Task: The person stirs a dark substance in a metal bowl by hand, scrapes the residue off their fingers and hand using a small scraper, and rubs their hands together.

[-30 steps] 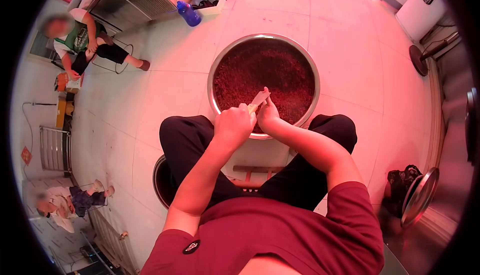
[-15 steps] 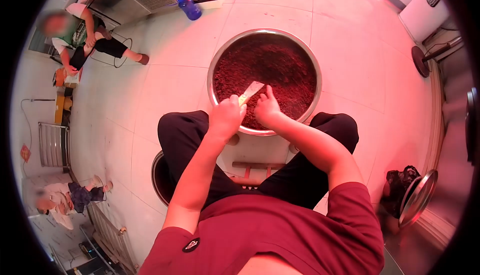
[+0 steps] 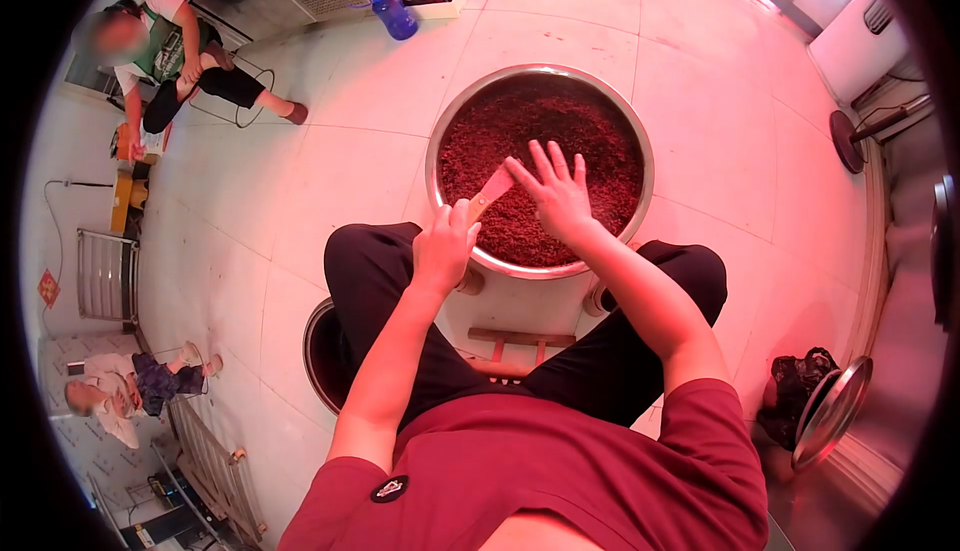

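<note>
My left hand is closed round the handle of a scraper, whose flat blade points up and to the right over a big round metal basin. Dark red crumbly stuff fills the basin. Over its middle is my right hand, fingers spread and nothing held, with one fingertip at the end of the scraper's blade. Whether that fingertip touches the blade, I cannot tell.
A dark round pot stands beside my left knee. Two people sit at the left, one above the other. A blue bottle stands beyond the basin. At the right are a metal lid and a black bag.
My right hand has opened from a pointing shape into spread fingers. The scraper has moved from contact with a right fingertip, away over the basin, and back beside it.
</note>
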Motion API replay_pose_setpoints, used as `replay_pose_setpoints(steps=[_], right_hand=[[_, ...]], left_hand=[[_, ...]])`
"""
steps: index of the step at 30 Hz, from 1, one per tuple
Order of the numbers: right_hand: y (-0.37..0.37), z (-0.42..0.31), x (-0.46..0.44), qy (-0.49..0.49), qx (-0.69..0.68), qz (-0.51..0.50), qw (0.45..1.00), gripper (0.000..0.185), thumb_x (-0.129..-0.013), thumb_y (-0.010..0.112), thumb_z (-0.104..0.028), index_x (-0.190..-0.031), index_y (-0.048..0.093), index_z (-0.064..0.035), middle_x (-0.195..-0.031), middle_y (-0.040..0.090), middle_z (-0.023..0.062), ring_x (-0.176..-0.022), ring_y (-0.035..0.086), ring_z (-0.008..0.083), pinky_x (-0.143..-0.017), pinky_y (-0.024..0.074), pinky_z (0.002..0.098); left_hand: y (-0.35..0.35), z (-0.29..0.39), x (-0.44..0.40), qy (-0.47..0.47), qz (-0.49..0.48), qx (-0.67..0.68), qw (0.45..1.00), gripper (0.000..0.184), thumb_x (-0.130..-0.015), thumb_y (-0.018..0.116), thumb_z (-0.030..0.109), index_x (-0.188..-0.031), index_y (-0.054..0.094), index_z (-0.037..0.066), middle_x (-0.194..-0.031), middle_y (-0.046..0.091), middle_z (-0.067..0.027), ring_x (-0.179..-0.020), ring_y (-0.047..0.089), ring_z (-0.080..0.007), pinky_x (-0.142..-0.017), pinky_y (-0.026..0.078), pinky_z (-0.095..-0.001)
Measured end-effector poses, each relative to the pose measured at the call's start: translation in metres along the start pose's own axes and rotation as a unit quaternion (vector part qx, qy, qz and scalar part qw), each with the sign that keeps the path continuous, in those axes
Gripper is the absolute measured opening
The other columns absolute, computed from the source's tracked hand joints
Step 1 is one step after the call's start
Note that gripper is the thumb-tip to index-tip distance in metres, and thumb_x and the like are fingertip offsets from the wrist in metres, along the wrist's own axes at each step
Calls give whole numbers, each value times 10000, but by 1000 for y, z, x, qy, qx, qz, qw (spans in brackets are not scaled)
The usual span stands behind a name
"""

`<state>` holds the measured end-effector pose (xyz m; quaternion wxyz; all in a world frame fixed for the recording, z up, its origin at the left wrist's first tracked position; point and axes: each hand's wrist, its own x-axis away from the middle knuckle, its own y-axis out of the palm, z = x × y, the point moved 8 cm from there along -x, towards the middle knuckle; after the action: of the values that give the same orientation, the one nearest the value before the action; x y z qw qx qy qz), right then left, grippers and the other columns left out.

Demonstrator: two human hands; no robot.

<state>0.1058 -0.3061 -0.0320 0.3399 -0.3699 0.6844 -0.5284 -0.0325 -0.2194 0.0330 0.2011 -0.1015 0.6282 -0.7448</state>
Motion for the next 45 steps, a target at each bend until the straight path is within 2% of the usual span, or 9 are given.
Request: replay_pose_setpoints(steps=[11, 13, 14, 15, 18, 22, 25, 36, 45], right_hand=[[37, 42, -9, 133, -168, -172, 962, 865, -748, 725, -292, -1464, 243, -340, -1549, 136, 126, -1421, 168, 292, -1076, 207, 599], [42, 36, -17, 178, -692, -172, 678, 852, -855, 600, -513, -1451, 240, -23, -1539, 186, 122, -1418, 180, 269, -1095, 223, 522], [40, 36, -20, 196, -781, -149, 574, 893, -841, 551, -594, -1434, 256, 5, -1530, 207, 120, -1412, 194, 264, -1098, 221, 515], [35, 33, -22, 211, -855, -124, 457, 950, -827, 503, -675, -1417, 272, 32, -1522, 227, 118, -1405, 207, 259, -1100, 220, 508], [13, 23, -28, 129, -937, -121, 302, 997, -773, 420, -768, -1415, 305, -15, -1498, 266, 116, -1377, 251, 258, -1101, 218, 510], [-2, 28, -30, 101, -951, -94, 277, 991, -756, 393, -796, -1400, 340, -45, -1440, 353, 106, -1338, 300, 253, -1089, 240, 513], [-6, 30, -30, 91, -957, -84, 264, 969, -750, 384, -805, -1370, 399, -61, -1378, 423, 77, -1311, 332, 238, -1074, 261, 509], [-21, 24, -27, 82, -971, -62, 214, 923, -796, 298, -785, -1391, 390, -85, -1425, 403, 71, -1323, 356, 254, -1066, 281, 566], [-32, 19, -25, 38, -975, -66, 208, 880, -771, 373, -792, -1415, 318, -196, -1445, 336, 60, -1333, 309, 257, -1063, 264, 573]], left_hand=[[-19, -4, 3, 8, 128, 200, 971, 311, -920, 560, 252, -1156, 483, 64, -745, 550, -83, -629, 613, -250, -507, 481, -343], [15, -28, 4, -185, -10, 541, 820, 267, -945, 527, 255, -1131, 486, 67, -682, 505, -31, -532, 521, -148, -448, 398, -266], [33, -26, 9, -269, -78, 677, 680, 248, -958, 510, 256, -1119, 488, 68, -651, 483, -5, -483, 476, -98, -418, 356, -227], [31, -20, 10, -280, -83, 693, 659, 243, -963, 505, 262, -1113, 486, 72, -651, 460, 13, -476, 422, -67, -412, 316, -207], [28, -2, 13, -289, -102, 713, 631, 238, -967, 502, 267, -1092, 511, 65, -650, 445, 38, -488, 380, -24, -433, 284, -180], [20, 6, 7, -185, -25, 510, 840, 269, -946, 544, 259, -1097, 569, 38, -687, 524, 7, -581, 476, -40, -535, 400, -197], [-6, 25, 5, -130, 7, 410, 903, 313, -939, 535, 257, -1105, 545, -9, -755, 619, -107, -674, 603, -186, -644, 469, -332], [-9, 51, -10, -131, 14, 400, 907, 287, -935, 532, 254, -1064, 541, -1, -700, 610, -185, -656, 635, -327, -607, 469, -405], [6, 48, -20, -150, 45, 438, 885, 310, -936, 535, 276, -1037, 566, -16, -688, 606, -172, -639, 631, -275, -605, 466, -390]])
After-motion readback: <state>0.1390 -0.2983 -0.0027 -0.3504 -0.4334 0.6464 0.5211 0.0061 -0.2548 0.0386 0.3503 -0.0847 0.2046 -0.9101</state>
